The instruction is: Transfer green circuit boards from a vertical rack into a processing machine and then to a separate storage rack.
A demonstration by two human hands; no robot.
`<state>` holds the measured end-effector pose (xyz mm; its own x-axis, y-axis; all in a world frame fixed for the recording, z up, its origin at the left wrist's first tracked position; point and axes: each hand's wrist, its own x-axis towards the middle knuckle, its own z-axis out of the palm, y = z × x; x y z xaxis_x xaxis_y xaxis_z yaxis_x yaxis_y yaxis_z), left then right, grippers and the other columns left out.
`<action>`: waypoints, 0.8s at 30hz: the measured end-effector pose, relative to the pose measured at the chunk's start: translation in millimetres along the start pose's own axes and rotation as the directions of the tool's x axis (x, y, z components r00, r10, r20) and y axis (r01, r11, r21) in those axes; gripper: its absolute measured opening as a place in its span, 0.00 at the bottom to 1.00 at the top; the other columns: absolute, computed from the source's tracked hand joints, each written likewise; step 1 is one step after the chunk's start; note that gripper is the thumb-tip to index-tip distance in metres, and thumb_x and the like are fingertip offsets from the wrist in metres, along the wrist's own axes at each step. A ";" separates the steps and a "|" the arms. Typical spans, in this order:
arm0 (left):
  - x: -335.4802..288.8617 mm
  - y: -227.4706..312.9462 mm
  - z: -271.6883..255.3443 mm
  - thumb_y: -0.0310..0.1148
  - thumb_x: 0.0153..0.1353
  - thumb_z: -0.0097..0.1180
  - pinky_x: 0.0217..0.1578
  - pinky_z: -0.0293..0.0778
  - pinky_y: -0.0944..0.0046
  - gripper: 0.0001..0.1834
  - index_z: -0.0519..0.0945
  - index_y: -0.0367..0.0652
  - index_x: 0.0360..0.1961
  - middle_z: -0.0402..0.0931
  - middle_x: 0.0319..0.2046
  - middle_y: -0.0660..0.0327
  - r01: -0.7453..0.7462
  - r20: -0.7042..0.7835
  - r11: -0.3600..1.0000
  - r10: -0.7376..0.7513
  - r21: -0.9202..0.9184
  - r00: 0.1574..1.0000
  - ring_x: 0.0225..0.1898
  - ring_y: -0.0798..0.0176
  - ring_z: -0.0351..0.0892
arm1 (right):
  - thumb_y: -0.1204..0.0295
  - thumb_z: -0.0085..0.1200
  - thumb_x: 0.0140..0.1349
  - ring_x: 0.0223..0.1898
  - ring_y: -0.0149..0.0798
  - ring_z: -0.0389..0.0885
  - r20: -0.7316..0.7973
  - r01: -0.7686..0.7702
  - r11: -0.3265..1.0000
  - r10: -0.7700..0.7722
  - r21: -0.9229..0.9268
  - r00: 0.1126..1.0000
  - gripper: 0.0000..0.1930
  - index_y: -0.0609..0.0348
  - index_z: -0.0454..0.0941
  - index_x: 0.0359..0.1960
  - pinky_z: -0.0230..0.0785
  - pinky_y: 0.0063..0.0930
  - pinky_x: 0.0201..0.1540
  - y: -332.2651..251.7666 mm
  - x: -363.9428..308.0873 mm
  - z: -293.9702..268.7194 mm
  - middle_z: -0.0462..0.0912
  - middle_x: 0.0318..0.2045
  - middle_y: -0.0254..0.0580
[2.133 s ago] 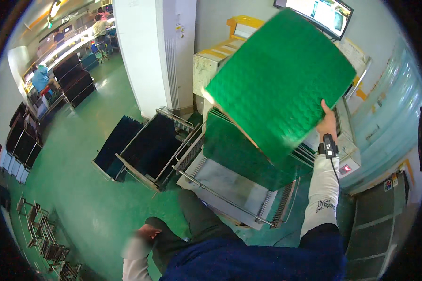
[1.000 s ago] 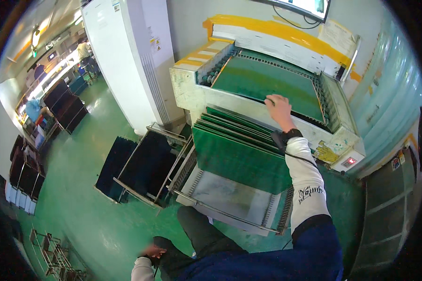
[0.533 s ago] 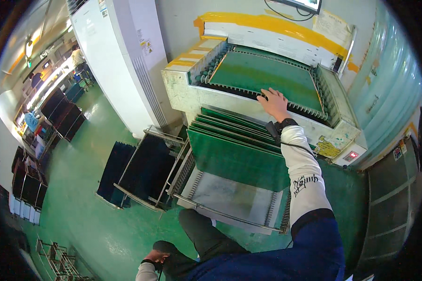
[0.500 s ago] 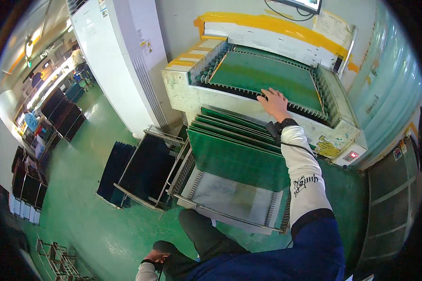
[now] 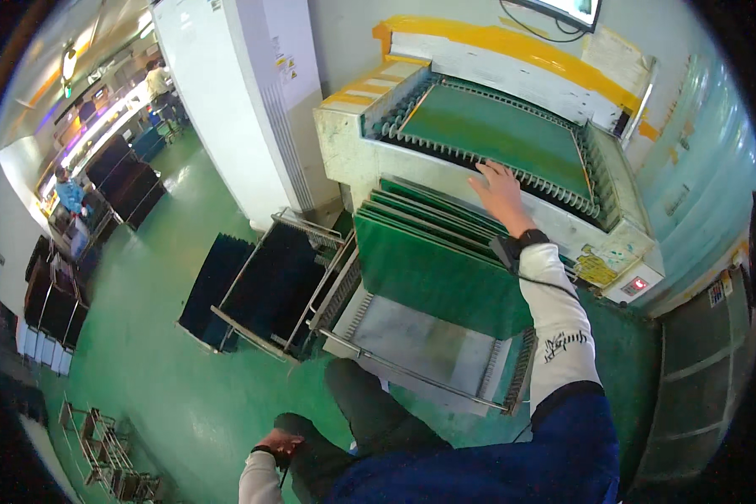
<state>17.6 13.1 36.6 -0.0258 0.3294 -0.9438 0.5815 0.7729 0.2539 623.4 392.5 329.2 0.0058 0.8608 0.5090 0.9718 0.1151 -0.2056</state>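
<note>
Right hand (image 5: 501, 198) is empty, fingers spread; green panel (image 5: 500, 134) is on the roller conveyor (image 5: 342, 155) just past them, racked boards (image 5: 437, 269) below. Left hand (image 5: 278, 443) is at the knee (image 5: 294, 422), can't tell if it's holding anything.

A glossy green floor (image 5: 143, 361) with pale reflections spreads through the room, up to a light grey wall (image 5: 344, 42) with part of a lit screen (image 5: 575, 10) high on it. Left of centre rises a tall white box-shaped unit (image 5: 210, 92), and past it, far off, runs a long, brightly lit workbench (image 5: 109, 122). On my right hangs clear bluish plastic sheeting (image 5: 701, 168), above a dark grey panelled surface (image 5: 701, 361).
</note>
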 end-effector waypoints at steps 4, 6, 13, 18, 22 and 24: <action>-4.7 -12.4 -2.9 0.47 0.52 0.64 0.17 0.62 0.67 0.16 0.84 0.45 0.30 0.78 0.19 0.64 -0.032 -0.016 0.998 0.032 0.045 0.999 0.18 0.70 0.72 | 0.55 0.53 0.60 0.59 0.54 0.66 -0.078 0.193 0.972 -0.184 0.133 0.980 0.23 0.54 0.74 0.53 0.59 0.47 0.58 -42.5 -42.3 -0.7 0.72 0.57 0.49; 7.1 -27.6 0.8 0.48 0.51 0.65 0.17 0.62 0.66 0.17 0.84 0.45 0.28 0.78 0.19 0.63 -0.087 -0.007 0.996 0.087 -0.007 0.996 0.18 0.70 0.72 | 0.58 0.55 0.59 0.59 0.53 0.66 -0.051 0.231 0.958 -0.225 0.171 0.973 0.22 0.58 0.74 0.52 0.59 0.47 0.58 -64.6 -68.5 -10.2 0.71 0.57 0.49; 18.1 -21.9 1.2 0.52 0.49 0.65 0.17 0.61 0.64 0.21 0.80 0.44 0.17 0.74 0.12 0.65 -0.093 -0.029 0.994 0.095 0.057 0.995 0.14 0.68 0.67 | 0.61 0.57 0.57 0.61 0.51 0.63 -0.007 0.317 0.943 -0.317 0.099 0.948 0.24 0.61 0.72 0.53 0.55 0.46 0.61 -94.4 -134.8 -16.7 0.67 0.60 0.48; 1.9 -20.8 1.8 0.53 0.49 0.64 0.18 0.62 0.65 0.22 0.78 0.45 0.16 0.74 0.13 0.65 -0.046 -0.045 0.996 0.049 0.071 0.998 0.15 0.68 0.67 | 0.65 0.58 0.56 0.63 0.51 0.61 0.019 0.322 0.942 -0.325 0.097 0.946 0.22 0.63 0.73 0.51 0.53 0.48 0.62 -108.9 -157.9 -13.1 0.65 0.61 0.48; 0.0 -21.0 2.3 0.55 0.50 0.64 0.14 0.60 0.66 0.23 0.77 0.47 0.14 0.73 0.13 0.67 -0.096 -0.046 0.985 0.103 0.145 0.994 0.12 0.70 0.66 | 0.67 0.58 0.54 0.63 0.51 0.60 0.072 0.318 0.947 -0.320 0.042 0.945 0.22 0.63 0.74 0.50 0.51 0.49 0.63 -115.0 -174.5 -11.1 0.65 0.62 0.48; -14.3 -9.8 2.7 0.53 0.50 0.64 0.17 0.61 0.65 0.22 0.77 0.46 0.15 0.73 0.14 0.66 -0.071 -0.057 0.992 0.078 0.104 0.995 0.15 0.69 0.67 | 0.68 0.59 0.53 0.62 0.52 0.62 0.037 0.339 0.940 -0.341 0.038 0.939 0.21 0.62 0.74 0.49 0.53 0.50 0.62 -117.4 -181.0 -10.1 0.66 0.60 0.48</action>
<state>14.4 -0.6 47.1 -0.0266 0.4186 -0.9078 0.6635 0.6866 0.2972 510.6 218.3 269.6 -0.3343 0.7879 0.5171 0.9064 0.4191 -0.0525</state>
